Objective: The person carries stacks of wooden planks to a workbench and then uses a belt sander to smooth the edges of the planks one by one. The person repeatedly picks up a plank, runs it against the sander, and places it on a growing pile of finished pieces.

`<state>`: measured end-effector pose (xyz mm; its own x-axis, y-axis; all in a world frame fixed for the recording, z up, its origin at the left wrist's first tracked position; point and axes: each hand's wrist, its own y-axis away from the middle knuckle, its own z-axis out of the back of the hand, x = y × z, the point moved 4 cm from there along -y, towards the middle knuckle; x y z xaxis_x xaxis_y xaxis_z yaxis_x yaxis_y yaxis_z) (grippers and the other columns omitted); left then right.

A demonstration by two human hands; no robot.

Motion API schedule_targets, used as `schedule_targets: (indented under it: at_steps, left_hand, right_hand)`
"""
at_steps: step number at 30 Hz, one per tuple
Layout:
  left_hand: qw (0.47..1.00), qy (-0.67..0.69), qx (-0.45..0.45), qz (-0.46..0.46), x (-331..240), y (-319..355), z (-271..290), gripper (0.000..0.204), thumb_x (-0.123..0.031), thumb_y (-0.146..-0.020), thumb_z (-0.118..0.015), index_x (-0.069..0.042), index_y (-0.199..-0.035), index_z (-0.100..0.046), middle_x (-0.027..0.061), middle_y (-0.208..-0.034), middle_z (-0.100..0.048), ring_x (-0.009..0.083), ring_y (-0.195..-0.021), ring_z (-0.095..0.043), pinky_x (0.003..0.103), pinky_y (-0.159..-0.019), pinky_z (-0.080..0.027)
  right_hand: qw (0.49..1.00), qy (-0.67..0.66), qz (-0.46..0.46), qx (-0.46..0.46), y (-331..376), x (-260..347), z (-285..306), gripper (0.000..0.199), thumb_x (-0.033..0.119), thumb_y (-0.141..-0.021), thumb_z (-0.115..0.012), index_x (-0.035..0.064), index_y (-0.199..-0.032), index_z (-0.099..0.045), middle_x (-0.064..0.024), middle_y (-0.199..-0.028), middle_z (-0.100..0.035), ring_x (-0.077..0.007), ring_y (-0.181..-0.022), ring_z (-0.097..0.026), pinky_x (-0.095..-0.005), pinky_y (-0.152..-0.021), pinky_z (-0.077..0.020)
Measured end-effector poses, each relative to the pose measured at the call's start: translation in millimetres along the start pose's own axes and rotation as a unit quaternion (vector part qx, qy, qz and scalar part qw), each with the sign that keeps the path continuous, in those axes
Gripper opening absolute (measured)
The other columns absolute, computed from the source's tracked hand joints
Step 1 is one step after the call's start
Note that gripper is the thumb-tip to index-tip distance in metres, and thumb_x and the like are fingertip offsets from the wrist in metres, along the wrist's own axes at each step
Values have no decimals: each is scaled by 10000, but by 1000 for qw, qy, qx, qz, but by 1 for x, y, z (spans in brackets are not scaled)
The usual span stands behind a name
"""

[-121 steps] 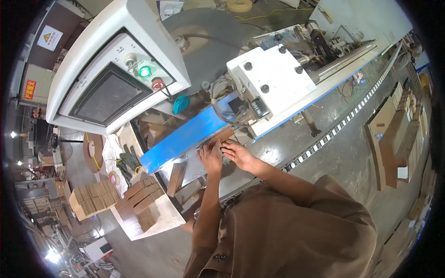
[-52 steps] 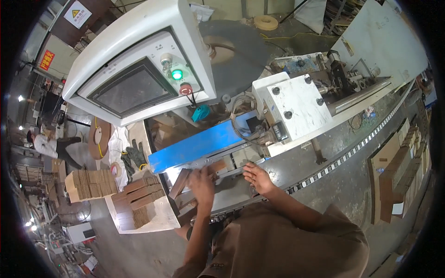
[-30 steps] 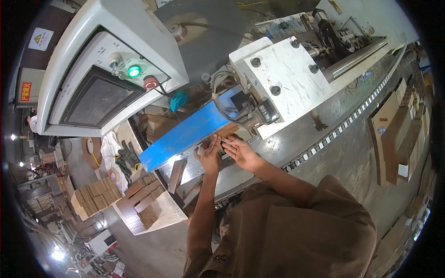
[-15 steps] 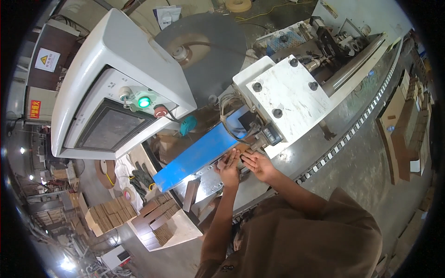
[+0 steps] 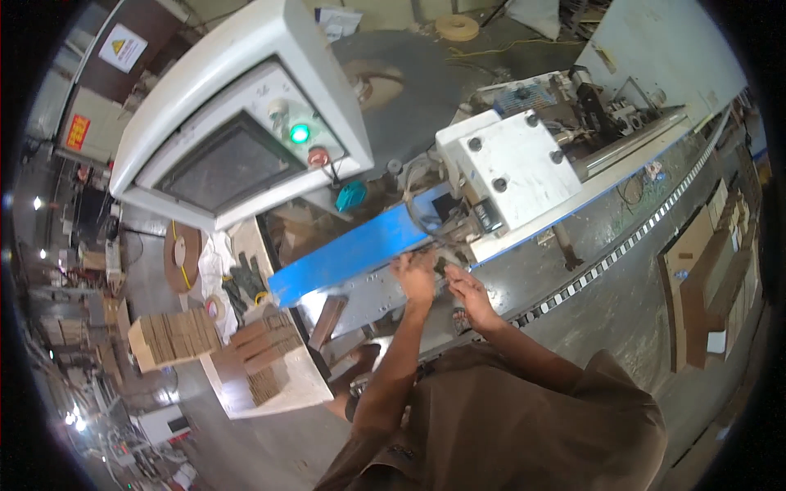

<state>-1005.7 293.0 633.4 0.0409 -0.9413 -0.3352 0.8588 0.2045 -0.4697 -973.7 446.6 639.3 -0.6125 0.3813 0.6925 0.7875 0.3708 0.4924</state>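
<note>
My left hand [image 5: 415, 278] reaches to the near edge of the long blue cover [image 5: 352, 250] on the machine. Its fingertips are blurred and partly hidden at the slot beside the cover, so what they hold cannot be made out. My right hand [image 5: 469, 293] is a little to the right and nearer to me, apart from the left, with its fingers stretched out and nothing visible in them. Just beyond the hands are a small black counter [image 5: 485, 214] and the white bolted block [image 5: 524, 168] of the machine head.
A white control box [image 5: 246, 123] with a dark screen and lit green button stands at the left. Brown strips lie on a white board [image 5: 307, 385] at lower left, near a cardboard stack [image 5: 172, 337] and dark gloves [image 5: 243, 282]. More brown boards [image 5: 712, 286] are at the right.
My hands were together around a small brown piece by the machine head. Now the right hand has drawn away toward me and its fingers have straightened. The view has shifted a little.
</note>
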Motion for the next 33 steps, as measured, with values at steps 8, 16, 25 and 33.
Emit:
schedule_targets:
  at_steps: [8, 16, 25, 33]
  left_hand:
    - [971, -108, -35, 209, 130, 51, 155, 275, -306, -909, -721, -135, -1123, -749, 57, -1021, -721, 283, -1055, -595, 488, -1009, -340]
    - [940, -200, 111, 255, 191, 117, 185, 569, -479, -928, -676, -114, -1359, -605, 111, -1244, -664, 347, -1225, -555, 570, -1098, -287]
    - [964, -165, 80, 192, 134, 68, 193, 447, -233, -879, -758, -113, -1296, -650, 138, -1251, -564, 388, -1197, -510, 514, -1040, -337]
    - [993, -74, 90, 23, 71, 38, 79, 396, -327, -898, -690, -181, -1266, -675, 60, -1156, -614, 301, -1119, -542, 523, -1048, -330]
  right_hand:
    - [998, 23, -56, -5, 14, -18, -1, 479, 213, -1031, -501, 45, -1479, -483, -108, -1508, -529, -235, -1419, -468, -374, -1167, -350]
    - [993, 26, -74, 84, 5, 12, -56, 523, 221, -1018, -555, -7, -1477, -455, -137, -1501, -519, -244, -1421, -454, -381, -1212, -312]
    - [996, 12, -83, 39, -2, -2, -20, 501, 254, -1014, -556, 15, -1450, -493, -106, -1451, -568, -217, -1358, -514, -372, -1155, -363]
    - [989, 21, -137, 51, -11, -15, -19, 663, 420, -1037, -496, 6, -1538, -367, -160, -1540, -479, -297, -1438, -435, -417, -1209, -327]
